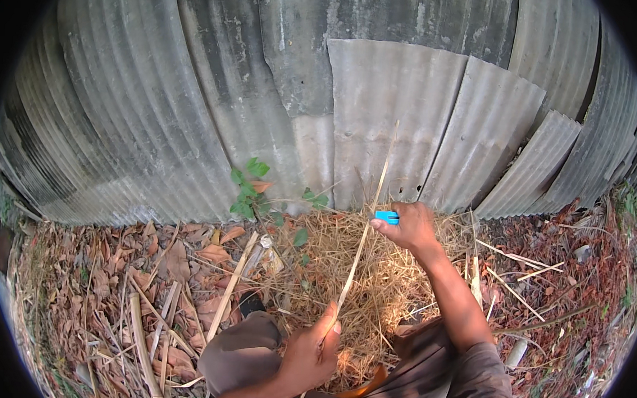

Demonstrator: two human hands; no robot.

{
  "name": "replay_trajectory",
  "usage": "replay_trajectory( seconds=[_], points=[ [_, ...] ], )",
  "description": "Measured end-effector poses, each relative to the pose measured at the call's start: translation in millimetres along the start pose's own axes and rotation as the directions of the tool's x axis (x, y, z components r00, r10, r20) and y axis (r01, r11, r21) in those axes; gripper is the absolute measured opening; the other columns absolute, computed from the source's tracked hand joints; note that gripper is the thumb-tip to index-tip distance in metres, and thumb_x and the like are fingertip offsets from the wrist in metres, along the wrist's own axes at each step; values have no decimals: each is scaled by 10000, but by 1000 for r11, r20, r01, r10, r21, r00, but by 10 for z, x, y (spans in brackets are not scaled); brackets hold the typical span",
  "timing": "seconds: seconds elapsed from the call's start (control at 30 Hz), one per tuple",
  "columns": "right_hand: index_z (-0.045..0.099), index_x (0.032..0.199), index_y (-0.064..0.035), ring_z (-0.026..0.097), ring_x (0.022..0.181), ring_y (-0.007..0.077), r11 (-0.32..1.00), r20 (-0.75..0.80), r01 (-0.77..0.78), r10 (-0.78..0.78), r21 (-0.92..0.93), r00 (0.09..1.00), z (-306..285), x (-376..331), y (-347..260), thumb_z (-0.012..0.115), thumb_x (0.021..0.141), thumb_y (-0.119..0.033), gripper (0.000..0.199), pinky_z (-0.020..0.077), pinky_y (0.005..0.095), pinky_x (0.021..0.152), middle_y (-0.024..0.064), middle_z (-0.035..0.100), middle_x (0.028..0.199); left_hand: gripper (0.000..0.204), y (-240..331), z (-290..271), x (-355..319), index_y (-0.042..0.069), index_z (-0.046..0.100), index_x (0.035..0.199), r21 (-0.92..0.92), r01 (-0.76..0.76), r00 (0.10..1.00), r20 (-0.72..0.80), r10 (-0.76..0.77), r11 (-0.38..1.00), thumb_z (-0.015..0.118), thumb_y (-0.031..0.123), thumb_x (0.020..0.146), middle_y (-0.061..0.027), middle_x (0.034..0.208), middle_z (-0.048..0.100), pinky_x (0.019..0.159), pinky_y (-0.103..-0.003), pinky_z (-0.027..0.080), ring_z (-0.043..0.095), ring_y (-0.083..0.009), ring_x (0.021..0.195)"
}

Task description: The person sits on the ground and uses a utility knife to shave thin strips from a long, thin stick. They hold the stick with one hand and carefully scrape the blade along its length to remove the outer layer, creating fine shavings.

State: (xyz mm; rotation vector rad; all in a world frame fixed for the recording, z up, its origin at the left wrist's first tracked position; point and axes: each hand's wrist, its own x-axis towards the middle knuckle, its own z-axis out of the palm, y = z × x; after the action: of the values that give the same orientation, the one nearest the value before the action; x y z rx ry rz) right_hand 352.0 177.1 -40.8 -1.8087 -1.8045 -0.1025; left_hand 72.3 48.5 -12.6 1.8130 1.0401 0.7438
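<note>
Head view: a left hand (309,353) grips a long, pale strip (355,266) that slants up over a patch of straw (390,278), while the right hand (414,227) is closed around a blue tool (387,218) near the straw's far edge, below a corrugated fence (396,88). Good work here likely calls for a steady strip and even strokes directed away from the left hand; whether tool and strip touch is unclear.

I'm seeing the corrugated wall (404,84) blocking the far side. Open room is lying over the straw (395,279), between the pale strip (356,264) and the right forearm (457,296).
</note>
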Motion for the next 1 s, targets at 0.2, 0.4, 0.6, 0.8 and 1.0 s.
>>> replay_trajectory(
  seconds=[0.2, 0.4, 0.6, 0.8, 1.0],
  points=[
    [613, 602, -5, 598, 576, 399, 940, -7, -341, 341, -6, 940, -21, 15, 555, 482, 814, -707, 745, 447, 485, 571, 205, 565, 545, 413, 100, -34, -110, -12, 443, 1345, 3, 78, 978, 192, -77, 997, 488, 81, 945, -38, 556, 411, 463, -263, 374, 401, -71, 489],
    [582, 604, 20, 593, 631, 407, 714, -137, -695, 699, 80, 702, -264, -58, 1497, 419, 814, -755, 819, 444, 482, 602, 208, 578, 586, 437, 19, 100, -242, 13, 415, 1376, -111, -37, 973, 224, 62, 993, 477, 76, 948, -62, 606, 481, 500, -265, 408, 464, -94, 526],
    [589, 578, 7, 586, 578, 369, 927, 24, -374, 373, 19, 927, -540, -99, 460, 423, 782, -790, 839, 444, 477, 576, 183, 540, 524, 484, -284, -44, -67, 77, 311, 1458, -370, 65, 997, 72, -41, 927, 415, 53, 985, -5, 671, 485, 564, -224, 410, 462, -72, 596],
    [569, 535, -70, 543, 422, 318, 978, 176, 114, -144, 173, 974, -400, -540, -596, 522, 736, -766, 727, 424, 421, 444, 101, 480, 428, 443, -31, -46, 95, 85, 353, 1440, -527, 104, 992, -2, -124, 844, 429, 145, 1008, -1, 656, 477, 519, -208, 378, 437, -55, 560],
    [563, 516, -99, 569, 418, 279, 958, 63, 281, -284, 53, 957, -273, -544, -679, 530, 683, -816, 737, 442, 386, 426, 78, 485, 418, 443, 49, 16, 43, 46, 358, 1426, -473, 67, 996, -14, -83, 878, 430, 121, 995, 31, 671, 450, 495, -208, 378, 444, -34, 569]
  ],
)
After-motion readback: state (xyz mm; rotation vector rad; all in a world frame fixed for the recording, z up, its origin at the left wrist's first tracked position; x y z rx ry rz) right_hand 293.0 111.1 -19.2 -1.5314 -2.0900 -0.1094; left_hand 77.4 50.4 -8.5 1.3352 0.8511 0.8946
